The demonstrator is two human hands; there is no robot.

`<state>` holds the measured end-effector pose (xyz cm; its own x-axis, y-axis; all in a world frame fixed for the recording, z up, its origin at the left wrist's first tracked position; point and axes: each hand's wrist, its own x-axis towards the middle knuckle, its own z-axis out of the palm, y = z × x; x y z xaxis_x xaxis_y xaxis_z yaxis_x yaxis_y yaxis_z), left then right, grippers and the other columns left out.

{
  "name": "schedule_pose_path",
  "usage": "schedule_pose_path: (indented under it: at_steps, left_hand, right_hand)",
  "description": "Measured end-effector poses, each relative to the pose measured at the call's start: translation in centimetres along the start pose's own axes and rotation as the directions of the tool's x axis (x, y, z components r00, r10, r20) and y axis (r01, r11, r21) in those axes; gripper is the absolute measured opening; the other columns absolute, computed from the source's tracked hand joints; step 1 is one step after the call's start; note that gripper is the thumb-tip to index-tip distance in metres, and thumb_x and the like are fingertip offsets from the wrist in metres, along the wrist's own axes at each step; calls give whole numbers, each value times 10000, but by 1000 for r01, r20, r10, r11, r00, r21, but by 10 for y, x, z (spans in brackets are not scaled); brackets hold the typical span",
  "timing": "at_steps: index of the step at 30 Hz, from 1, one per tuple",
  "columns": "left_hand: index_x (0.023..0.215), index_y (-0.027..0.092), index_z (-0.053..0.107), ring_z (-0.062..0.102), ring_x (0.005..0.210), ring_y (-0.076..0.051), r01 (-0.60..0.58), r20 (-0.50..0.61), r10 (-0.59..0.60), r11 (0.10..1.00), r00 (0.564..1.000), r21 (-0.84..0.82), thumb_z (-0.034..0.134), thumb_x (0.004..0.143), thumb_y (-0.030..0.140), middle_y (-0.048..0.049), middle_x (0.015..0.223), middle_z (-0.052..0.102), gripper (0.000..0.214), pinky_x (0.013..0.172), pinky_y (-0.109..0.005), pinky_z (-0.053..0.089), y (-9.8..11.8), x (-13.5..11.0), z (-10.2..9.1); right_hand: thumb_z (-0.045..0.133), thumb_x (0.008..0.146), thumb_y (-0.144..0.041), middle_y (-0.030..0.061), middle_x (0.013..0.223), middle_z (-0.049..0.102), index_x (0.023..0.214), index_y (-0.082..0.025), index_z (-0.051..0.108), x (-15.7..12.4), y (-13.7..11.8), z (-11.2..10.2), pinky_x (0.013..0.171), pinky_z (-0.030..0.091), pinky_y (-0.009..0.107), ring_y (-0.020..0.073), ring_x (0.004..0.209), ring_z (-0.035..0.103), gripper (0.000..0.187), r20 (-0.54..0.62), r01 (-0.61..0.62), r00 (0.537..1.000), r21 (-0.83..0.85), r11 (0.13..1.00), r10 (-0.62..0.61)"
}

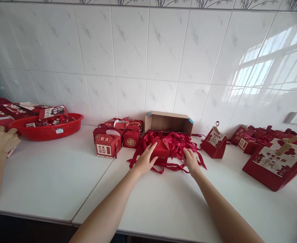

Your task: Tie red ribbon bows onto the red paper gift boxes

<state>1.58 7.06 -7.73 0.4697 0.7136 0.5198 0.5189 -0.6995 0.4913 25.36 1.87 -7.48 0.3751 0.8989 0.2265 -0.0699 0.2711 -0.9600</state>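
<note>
Both my arms reach forward to a heap of red ribbons (175,143) on the white counter (62,182). My left hand (145,158) wraps its fingers round the left side of a small red gift box (161,148) that sits on the ribbons with its top flaps standing up. My right hand (191,161) lies on the ribbons just right of the box, fingers curled into the strands; whether it pinches one I cannot make out. An open cardboard carton (168,122) lies on its side behind the heap.
Several small red gift boxes (113,138) stand left of the carton. A red plastic basin (47,130) holds flat packs at far left. Another person's hand (0,143) shows at the left edge. Larger red boxes (275,162) lie on the right.
</note>
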Motion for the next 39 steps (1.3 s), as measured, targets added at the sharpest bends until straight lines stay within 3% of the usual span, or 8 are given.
schedule_pose_path:
  at_steps: [3, 6, 12, 16, 20, 26, 39]
  left_hand:
    - [1386, 305, 362, 399, 1332, -221, -8, -38, 8, 1000, 999, 9, 456, 898, 210, -70, 1470, 374, 506, 1043, -400, 419, 0, 0, 4]
    - [1312, 284, 446, 450, 1294, -206, -49, -77, 51, 999, 996, 23, 472, 881, 157, -65, 1436, 420, 451, 1054, -396, 415, -2, 1, 7]
    - [1227, 239, 484, 483, 1263, -221, -128, -62, 130, 991, 990, 27, 513, 840, 112, -89, 1394, 447, 408, 996, -392, 475, 0, 3, 10]
    - [1166, 211, 500, 526, 1216, -228, -163, -41, 164, 986, 986, 23, 561, 819, 138, -116, 1363, 465, 360, 942, -380, 512, 0, 3, 11]
    - [1117, 204, 499, 594, 1124, -208, -189, -28, 190, 982, 981, 25, 572, 808, 125, -112, 1323, 503, 327, 902, -365, 535, 1, 3, 13]
    - [1102, 190, 482, 606, 1107, -217, -218, -28, 219, 975, 975, 50, 549, 819, 108, -129, 1329, 501, 302, 896, -375, 538, 0, 3, 16]
    - [1083, 204, 470, 630, 1076, -225, -310, -67, 319, 944, 945, 113, 568, 827, 134, -130, 1298, 525, 284, 848, -364, 567, -4, 3, 22]
  right_hand:
    - [671, 729, -351, -54, 504, 468, 600, -225, 496, -9, -6, 9, 460, 249, 258, 106, 469, 355, 251, -8, 75, 997, -77, 994, -76]
    - [687, 709, -382, -40, 529, 506, 640, -224, 530, -14, -11, 16, 480, 265, 259, 119, 491, 388, 234, 20, 112, 994, -116, 987, -111]
    - [656, 724, -482, -31, 631, 526, 773, -231, 547, -19, -18, 24, 513, 307, 257, 121, 537, 416, 278, -8, 200, 979, -116, 973, -203]
    - [626, 759, -433, -55, 541, 477, 815, -241, 530, -25, -22, 25, 495, 288, 255, 115, 499, 390, 222, -11, 272, 960, -185, 944, -279]
    - [612, 764, -384, -83, 459, 430, 844, -245, 497, -29, -24, 27, 457, 254, 237, 103, 449, 359, 198, 22, 218, 976, -128, 968, -217]
    - [628, 684, -266, -111, 436, 391, 801, -239, 462, -25, -27, 25, 398, 222, 203, 64, 385, 294, 206, -49, 70, 997, 79, 994, -66]
    - [620, 682, -248, -121, 378, 414, 784, -231, 437, -28, -30, 26, 369, 201, 177, 60, 343, 291, 211, 3, 114, 993, 33, 993, -114]
